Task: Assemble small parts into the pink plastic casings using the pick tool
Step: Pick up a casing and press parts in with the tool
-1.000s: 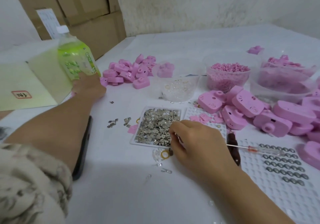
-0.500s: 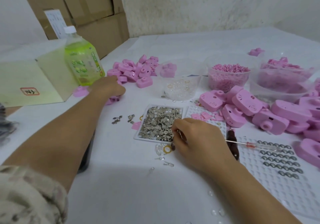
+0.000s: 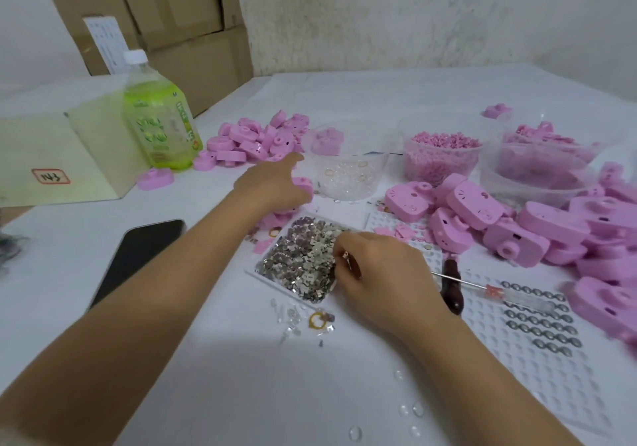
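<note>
Left hand [image 3: 272,187] grips pink casing [image 3: 305,185], centre; right hand [image 3: 382,280] curled over metal parts [image 3: 300,256], hold unclear; red-bordered label [image 3: 51,176] unreadable.

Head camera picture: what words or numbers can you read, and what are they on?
"143", handwritten and only roughly legible: on the red-bordered sticker of the pale box.
Label of the green bottle: print too blurred to read.
Print on the white sheet against the cardboard boxes: too small to read.
</note>
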